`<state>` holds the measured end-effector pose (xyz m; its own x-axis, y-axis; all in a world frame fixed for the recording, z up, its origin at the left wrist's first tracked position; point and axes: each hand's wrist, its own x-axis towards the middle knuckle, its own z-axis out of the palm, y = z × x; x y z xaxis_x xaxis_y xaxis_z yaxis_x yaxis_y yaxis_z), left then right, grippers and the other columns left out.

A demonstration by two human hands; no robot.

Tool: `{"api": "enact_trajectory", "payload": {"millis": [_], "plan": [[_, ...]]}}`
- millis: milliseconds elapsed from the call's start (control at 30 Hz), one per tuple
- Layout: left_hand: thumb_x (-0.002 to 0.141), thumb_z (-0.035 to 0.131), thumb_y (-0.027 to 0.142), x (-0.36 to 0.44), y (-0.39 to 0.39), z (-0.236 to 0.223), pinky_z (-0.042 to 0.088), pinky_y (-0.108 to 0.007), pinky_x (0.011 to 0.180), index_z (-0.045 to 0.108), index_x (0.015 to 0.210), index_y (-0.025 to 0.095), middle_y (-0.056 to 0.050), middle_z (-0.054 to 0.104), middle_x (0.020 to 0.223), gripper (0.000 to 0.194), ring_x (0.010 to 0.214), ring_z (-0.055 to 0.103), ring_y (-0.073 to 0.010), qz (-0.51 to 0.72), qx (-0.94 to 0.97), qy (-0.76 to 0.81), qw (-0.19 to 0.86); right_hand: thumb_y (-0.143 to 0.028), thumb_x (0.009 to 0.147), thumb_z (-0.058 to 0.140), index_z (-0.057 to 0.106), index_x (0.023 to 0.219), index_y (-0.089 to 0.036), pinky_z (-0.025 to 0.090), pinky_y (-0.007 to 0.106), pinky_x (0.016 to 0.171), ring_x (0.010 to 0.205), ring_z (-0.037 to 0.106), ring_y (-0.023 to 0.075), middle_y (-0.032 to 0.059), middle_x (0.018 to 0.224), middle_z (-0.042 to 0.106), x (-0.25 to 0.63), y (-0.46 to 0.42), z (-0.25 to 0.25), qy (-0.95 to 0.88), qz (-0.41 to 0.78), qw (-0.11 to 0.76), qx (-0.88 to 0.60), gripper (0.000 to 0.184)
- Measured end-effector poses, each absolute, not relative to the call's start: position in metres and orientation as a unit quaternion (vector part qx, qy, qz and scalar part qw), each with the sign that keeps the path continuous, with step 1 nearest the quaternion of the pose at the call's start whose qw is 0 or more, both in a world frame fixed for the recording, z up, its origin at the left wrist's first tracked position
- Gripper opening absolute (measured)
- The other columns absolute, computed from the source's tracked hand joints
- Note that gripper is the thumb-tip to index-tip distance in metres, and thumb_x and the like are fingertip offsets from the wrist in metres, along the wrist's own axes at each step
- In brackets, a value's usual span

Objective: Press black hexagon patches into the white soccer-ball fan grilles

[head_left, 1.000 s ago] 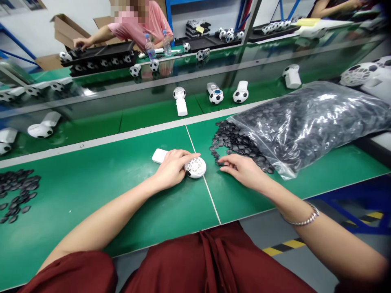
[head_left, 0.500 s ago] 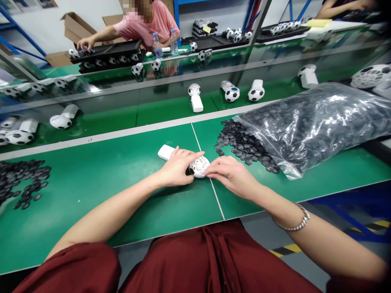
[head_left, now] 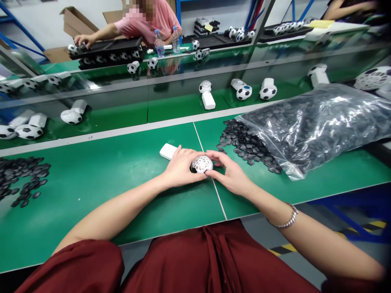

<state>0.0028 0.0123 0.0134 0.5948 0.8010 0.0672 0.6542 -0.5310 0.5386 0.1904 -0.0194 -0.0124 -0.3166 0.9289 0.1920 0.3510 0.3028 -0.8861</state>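
A white device with a football-patterned, openwork round head (head_left: 203, 164) and a flat white handle (head_left: 168, 151) lies on the green bench between my hands. My left hand (head_left: 184, 166) is wrapped over it where head and handle meet, hiding that part, with the thumb at the head's near side. My right hand (head_left: 229, 173) grips the head's right side, fingers behind and thumb in front near a black patch. Beyond the right hand lies a heap of small black plastic pieces (head_left: 244, 140), beside a clear plastic bag (head_left: 320, 126) full of them.
More black pieces (head_left: 21, 179) lie at the far left of the bench. Behind a pale rail (head_left: 122, 133), similar football-headed devices (head_left: 208, 99) lie on a green conveyor. Across it, a person in a pink shirt (head_left: 166, 20) reaches to black trays (head_left: 110, 57). Two bottles (head_left: 159, 44) stand there.
My right hand has gone from a fingertip pinch at the head's near right edge to a wider grip around its side. Devices on the near conveyor have shifted right; those on the far lane, left.
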Motion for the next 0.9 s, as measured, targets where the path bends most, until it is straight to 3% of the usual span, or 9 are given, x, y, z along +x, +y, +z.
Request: {"api": "enact_trajectory", "payload": {"millis": [100, 233, 500, 633, 767, 900], "plan": [[0.066, 0.067, 0.038, 0.004, 0.012, 0.015, 0.013, -0.054, 0.108, 0.052, 0.116, 0.024, -0.004, 0.060, 0.108, 0.055, 0.107, 0.050, -0.0236, 0.158, 0.856, 0.428, 0.245, -0.027, 0.077, 0.063, 0.044, 0.118, -0.022, 0.045, 0.039, 0.091, 0.108, 0.053, 0.0207, 0.0084, 0.119, 0.054, 0.190, -0.017, -0.013, -0.686, 0.451, 0.377, -0.429, 0.045], [0.066, 0.068, 0.039, 0.005, 0.010, 0.014, 0.015, -0.051, 0.108, 0.053, 0.114, 0.025, -0.002, 0.061, 0.106, 0.052, 0.104, 0.051, -0.0223, 0.178, 0.852, 0.425, 0.249, -0.029, 0.075, 0.064, 0.046, 0.112, -0.022, 0.048, 0.038, 0.084, 0.105, 0.054, 0.0226, 0.0084, 0.115, 0.057, 0.189, -0.015, -0.011, -0.691, 0.437, 0.358, -0.451, 0.042], [0.067, 0.068, 0.037, 0.005, 0.010, 0.009, 0.038, -0.039, 0.091, 0.055, 0.112, 0.022, -0.004, 0.060, 0.105, 0.049, 0.099, 0.052, -0.0220, 0.211, 0.853, 0.414, 0.238, -0.029, 0.076, 0.062, 0.041, 0.111, -0.022, 0.050, 0.027, 0.059, 0.110, 0.052, 0.0236, 0.0106, 0.116, 0.055, 0.185, -0.021, -0.019, -0.656, 0.446, 0.412, -0.448, 0.042], [0.067, 0.068, 0.037, 0.004, 0.014, 0.009, 0.039, -0.038, 0.088, 0.055, 0.111, 0.021, -0.005, 0.060, 0.104, 0.049, 0.098, 0.052, -0.0225, 0.204, 0.859, 0.405, 0.239, -0.030, 0.074, 0.063, 0.045, 0.106, -0.021, 0.051, 0.027, 0.060, 0.106, 0.054, 0.0223, 0.0094, 0.111, 0.057, 0.181, -0.020, -0.021, -0.642, 0.441, 0.435, -0.452, 0.038], [0.066, 0.068, 0.041, 0.003, 0.016, 0.010, 0.040, -0.037, 0.085, 0.055, 0.109, 0.019, -0.006, 0.060, 0.101, 0.050, 0.094, 0.052, -0.0227, 0.186, 0.873, 0.389, 0.227, -0.030, 0.073, 0.064, 0.051, 0.100, -0.019, 0.051, 0.030, 0.072, 0.095, 0.059, 0.0189, 0.0068, 0.102, 0.060, 0.193, -0.009, -0.020, -0.652, 0.465, 0.411, -0.435, 0.031], [0.062, 0.068, 0.054, 0.003, 0.016, 0.010, 0.030, -0.046, 0.099, 0.053, 0.111, 0.019, -0.007, 0.059, 0.108, 0.063, 0.102, 0.050, -0.0251, 0.177, 0.878, 0.393, 0.209, -0.027, 0.075, 0.061, 0.060, 0.084, -0.018, 0.049, 0.032, 0.073, 0.071, 0.059, 0.0147, 0.0038, 0.087, 0.060, 0.226, 0.007, -0.021, -0.696, 0.317, 0.358, -0.535, 0.013]]}}
